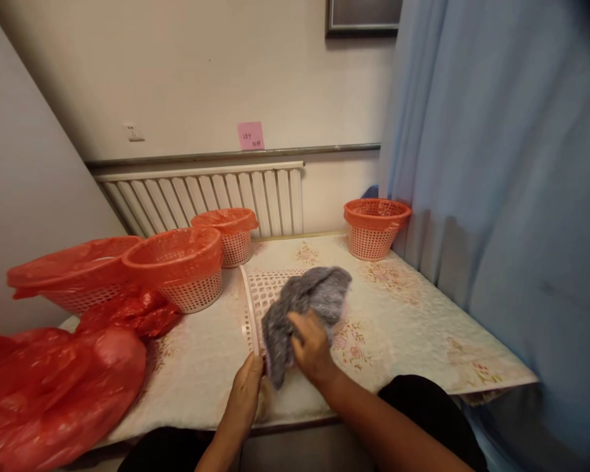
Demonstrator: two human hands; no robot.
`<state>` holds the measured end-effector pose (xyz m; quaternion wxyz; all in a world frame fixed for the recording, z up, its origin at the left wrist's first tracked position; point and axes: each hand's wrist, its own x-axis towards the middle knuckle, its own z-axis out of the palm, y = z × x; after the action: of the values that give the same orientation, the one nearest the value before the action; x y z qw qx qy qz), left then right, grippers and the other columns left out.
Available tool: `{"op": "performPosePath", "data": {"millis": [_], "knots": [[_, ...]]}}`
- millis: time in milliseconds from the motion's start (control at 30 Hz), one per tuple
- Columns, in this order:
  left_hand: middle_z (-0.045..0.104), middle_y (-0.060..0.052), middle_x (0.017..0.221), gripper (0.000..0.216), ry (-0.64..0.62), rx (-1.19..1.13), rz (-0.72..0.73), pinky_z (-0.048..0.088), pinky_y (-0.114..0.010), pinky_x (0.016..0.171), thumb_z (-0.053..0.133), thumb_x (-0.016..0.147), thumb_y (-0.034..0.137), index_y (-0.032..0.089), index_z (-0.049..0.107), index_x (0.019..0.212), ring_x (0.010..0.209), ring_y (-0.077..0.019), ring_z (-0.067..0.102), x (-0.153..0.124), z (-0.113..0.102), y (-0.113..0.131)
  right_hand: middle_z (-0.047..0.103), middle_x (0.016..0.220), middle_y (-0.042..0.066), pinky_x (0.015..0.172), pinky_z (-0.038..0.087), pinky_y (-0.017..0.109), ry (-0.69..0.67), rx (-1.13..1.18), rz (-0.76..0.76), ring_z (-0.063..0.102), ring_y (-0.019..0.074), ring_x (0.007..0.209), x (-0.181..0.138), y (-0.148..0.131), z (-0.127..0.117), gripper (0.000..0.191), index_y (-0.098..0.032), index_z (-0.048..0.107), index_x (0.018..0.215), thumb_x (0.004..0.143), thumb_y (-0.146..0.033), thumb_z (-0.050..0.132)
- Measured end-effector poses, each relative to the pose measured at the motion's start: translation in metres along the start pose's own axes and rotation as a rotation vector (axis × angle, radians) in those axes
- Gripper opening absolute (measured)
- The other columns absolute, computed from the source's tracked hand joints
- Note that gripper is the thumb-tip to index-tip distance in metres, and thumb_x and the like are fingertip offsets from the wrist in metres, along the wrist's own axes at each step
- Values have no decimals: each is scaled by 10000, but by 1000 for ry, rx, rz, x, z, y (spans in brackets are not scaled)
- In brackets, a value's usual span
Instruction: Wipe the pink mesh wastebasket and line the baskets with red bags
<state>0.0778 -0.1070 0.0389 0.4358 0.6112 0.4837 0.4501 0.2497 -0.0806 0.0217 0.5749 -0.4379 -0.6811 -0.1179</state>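
Observation:
A pale perforated plastic basket (268,287) lies tipped on its side at the middle of the table, its rim facing left. My left hand (247,380) is closed on the near end of that rim. In my right hand (311,346) is a grey fluffy cloth (307,295), gripped by a bunched part and spread over the basket's side. The cloth hides much of the basket, and its edges are slightly blurred. Both forearms reach in from the bottom of the view.
Red-lined baskets stand on the left: a wide one (73,275), a round one (177,269) and a smaller one (229,236). Another lined basket (375,229) is at the back right. Red plastic bags (63,387) lie front left. A blue curtain (501,196) borders the right.

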Motion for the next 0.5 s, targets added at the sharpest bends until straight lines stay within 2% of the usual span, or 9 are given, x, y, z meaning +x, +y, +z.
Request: {"op": "performPosePath", "data": {"millis": [33,100,167,233,367,500], "knots": [[721,-92,930,624,17,-8,10,451,-391,979,421,803,732,173,674,914,966,-278,618,0,0,0,656,1089,104,1006,484,487,-44,19,-101,589,251,1112,-4,-13,2,516,-198,574,1234,744,-87,455],[716,-98,1004,615,49,-20,37,404,-397,1039,439,797,727,174,666,938,1045,-281,596,0,-1,1,624,1131,133,1008,479,518,-65,27,-202,552,276,1175,-8,-29,5,533,-179,556,1257,737,-105,469],[717,-86,979,566,61,-25,37,399,-390,1044,449,817,696,179,663,904,1023,-267,602,-2,-2,5,608,1148,146,1005,480,530,-61,15,-249,528,285,1209,-7,-28,5,539,-168,547,1267,738,-107,468],[712,-61,827,531,56,-32,2,451,-377,975,440,842,673,188,653,800,900,-248,627,-4,-2,11,610,1146,147,1007,477,533,-62,-22,-232,519,287,1222,-1,-14,2,543,-165,557,1258,730,-86,457],[584,-9,505,558,77,-61,-36,520,-351,782,453,826,697,211,598,593,650,-224,595,-5,-1,22,650,1081,131,988,487,506,-22,-110,26,575,272,1135,13,32,-10,510,-152,595,1205,736,-47,425],[521,15,439,559,83,-73,-20,514,-345,790,470,825,694,209,605,581,626,-219,588,-1,0,23,667,1099,118,959,501,460,98,-140,309,617,249,1054,21,70,-23,456,-154,599,1205,783,-98,434]]}}
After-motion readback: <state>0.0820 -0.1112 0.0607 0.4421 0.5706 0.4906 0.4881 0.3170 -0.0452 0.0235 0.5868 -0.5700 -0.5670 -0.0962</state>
